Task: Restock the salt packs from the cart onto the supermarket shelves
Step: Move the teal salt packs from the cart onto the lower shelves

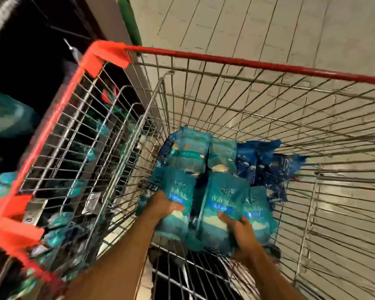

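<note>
Inside the wire cart [236, 109], the left hand [162, 205] and right hand [239, 229] each grip teal packs [223, 198]; tiled floor [247, 22] beyond, dark shelves [20, 61] to their left.

Bare metal wire cart [225, 100] with red plastic rim; glossy plastic salt packs [223, 204].

The cart [236, 61] is open at the top, so its inside can be reached from above. Passage sideways is barred by wire walls on every side. The floor of the basket is crowded with teal packs [223, 204] and, behind them, blue packs [266, 163]. Free room is left along the right wall. On the left, the cart is flanked closely by shelves [30, 61].
</note>
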### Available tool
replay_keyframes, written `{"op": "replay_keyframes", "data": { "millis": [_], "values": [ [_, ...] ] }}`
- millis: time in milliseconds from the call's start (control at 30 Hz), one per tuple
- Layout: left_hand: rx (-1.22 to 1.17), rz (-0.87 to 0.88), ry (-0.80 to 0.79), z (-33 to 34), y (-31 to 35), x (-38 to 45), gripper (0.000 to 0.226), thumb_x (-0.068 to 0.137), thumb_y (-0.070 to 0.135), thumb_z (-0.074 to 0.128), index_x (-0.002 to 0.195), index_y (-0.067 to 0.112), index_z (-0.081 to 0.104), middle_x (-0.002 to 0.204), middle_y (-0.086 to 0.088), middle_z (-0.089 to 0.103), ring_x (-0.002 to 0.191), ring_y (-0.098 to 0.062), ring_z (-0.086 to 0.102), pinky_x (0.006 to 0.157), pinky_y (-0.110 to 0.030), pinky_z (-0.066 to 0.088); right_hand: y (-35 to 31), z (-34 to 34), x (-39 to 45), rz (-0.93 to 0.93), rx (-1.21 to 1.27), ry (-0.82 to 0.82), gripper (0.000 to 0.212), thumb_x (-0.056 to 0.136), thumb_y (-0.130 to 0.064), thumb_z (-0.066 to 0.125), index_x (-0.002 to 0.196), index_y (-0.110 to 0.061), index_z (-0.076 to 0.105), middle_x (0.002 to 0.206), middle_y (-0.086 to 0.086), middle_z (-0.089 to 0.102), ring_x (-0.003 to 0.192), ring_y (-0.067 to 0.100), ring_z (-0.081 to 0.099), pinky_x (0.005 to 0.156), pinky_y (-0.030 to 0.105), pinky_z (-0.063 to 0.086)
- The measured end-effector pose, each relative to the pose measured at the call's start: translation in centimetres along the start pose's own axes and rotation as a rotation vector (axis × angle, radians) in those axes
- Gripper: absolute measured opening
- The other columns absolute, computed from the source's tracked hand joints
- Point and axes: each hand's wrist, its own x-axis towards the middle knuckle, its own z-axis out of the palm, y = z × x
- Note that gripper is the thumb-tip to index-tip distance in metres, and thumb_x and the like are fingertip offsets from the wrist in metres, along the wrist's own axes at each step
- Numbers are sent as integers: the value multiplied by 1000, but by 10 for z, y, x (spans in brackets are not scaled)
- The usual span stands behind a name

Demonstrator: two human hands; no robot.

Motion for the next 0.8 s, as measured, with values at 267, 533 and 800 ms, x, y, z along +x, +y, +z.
{"op": "replay_keyframes", "data": {
  "millis": [267,533,800],
  "values": [
    [-210,270,33,-55,79,-145,43,65,23,91,103,13,72,106,-5,73,86,-16,69,64,-18,54,-97,-26,-105,-224,-30,-181,90,51,-41,89,128,-7,57,138,5,56,122,22,58,110,49,43],
    [-536,494,198,-151,40,-307,28,72,7,85,94,18,74,94,1,78,86,-12,73,73,-20,57,-148,28,-223,-502,-98,-408,70,44,-27,94,108,-11,71,101,13,77,95,34,74,90,50,55],
    [-829,495,519,-202,-84,-383,28,68,9,86,93,19,76,88,5,78,77,-6,73,56,-10,50,-166,156,-325,-712,-282,-764,38,64,-16,89,100,-17,77,99,10,78,88,31,75,72,42,62]
  ]
}}
